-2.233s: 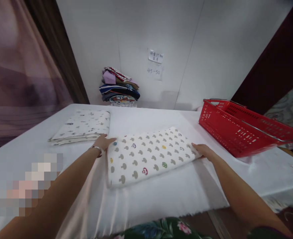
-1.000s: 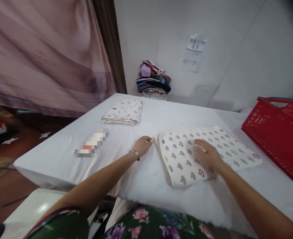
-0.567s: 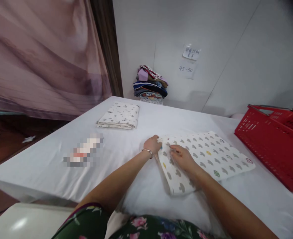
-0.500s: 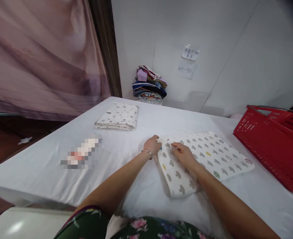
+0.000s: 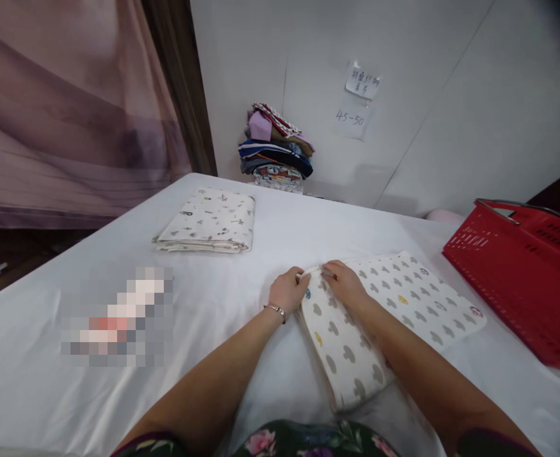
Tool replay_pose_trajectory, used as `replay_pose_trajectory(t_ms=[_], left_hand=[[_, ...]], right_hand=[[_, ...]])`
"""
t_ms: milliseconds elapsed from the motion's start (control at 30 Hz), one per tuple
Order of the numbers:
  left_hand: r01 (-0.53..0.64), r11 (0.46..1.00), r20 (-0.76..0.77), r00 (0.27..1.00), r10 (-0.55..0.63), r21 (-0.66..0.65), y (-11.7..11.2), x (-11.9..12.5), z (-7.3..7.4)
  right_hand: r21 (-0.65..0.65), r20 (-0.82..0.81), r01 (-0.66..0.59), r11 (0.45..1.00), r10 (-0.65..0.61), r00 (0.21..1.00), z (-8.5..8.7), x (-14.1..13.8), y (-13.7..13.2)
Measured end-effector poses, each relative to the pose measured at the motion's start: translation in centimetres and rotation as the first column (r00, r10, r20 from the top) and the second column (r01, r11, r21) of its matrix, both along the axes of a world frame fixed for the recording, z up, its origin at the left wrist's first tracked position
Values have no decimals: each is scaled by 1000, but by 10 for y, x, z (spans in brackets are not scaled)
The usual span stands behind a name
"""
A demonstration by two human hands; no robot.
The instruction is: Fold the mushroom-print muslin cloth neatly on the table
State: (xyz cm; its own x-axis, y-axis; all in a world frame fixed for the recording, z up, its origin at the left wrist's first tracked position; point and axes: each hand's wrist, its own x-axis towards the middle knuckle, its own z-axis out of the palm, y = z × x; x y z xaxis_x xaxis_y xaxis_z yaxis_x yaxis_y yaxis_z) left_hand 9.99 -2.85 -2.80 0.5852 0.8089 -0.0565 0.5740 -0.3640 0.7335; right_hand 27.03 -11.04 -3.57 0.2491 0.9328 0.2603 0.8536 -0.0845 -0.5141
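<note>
A white cloth with grey mushroom shapes (image 5: 406, 298) lies on the white-covered table (image 5: 223, 304), its left part folded over on itself. My left hand (image 5: 288, 291) pinches the far left corner of the fold, a bracelet at the wrist. Close by on the right, my right hand (image 5: 345, 282) grips the far edge of the same folded part with thumb and fingers. My right forearm passes over the cloth and hides some of it. Farther back on the left sits a folded white cloth with small dark prints (image 5: 208, 222), touched by neither hand.
A red plastic basket (image 5: 522, 285) stands on the table at the right. A pile of folded fabrics (image 5: 277, 149) rises against the wall beyond the far edge. A blurred-out object (image 5: 122, 317) lies at the left. A pink curtain (image 5: 70, 114) hangs at far left.
My right hand has moved to the far edge of the fold, nearer my left hand, and taken hold there. The folded flap has shifted slightly nearer to me. The view has tilted a little.
</note>
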Motion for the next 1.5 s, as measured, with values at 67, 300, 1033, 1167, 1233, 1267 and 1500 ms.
replay_pose_trajectory(t_ms=[67, 300, 1033, 1167, 1233, 1267, 1500], left_hand=[[-19, 1000, 9, 1000, 19, -9, 1, 1, -1], [-46, 999, 5, 999, 46, -22, 3, 2, -4], [5, 999, -38, 999, -3, 47, 2, 2, -3], [5, 998, -46, 999, -2, 64, 3, 1, -4], [4, 997, -57, 998, 0, 78, 2, 1, -4], [4, 996, -63, 998, 1, 85, 2, 1, -3], [11, 994, -77, 997, -3, 105, 2, 1, -2]], right_hand=[[-35, 16, 14, 999, -14, 1000, 2, 0, 2], [-9, -5, 10, 1000, -10, 1000, 2, 0, 5], [-58, -1, -81, 995, 81, 997, -1, 11, 19], [-39, 11, -34, 999, 34, 999, 7, 35, 9], [-35, 28, 68, 997, -67, 997, 10, 57, 1], [-39, 38, 119, 992, -118, 992, 10, 69, -3], [-169, 175, 169, 971, -139, 975, 8, 112, -23]])
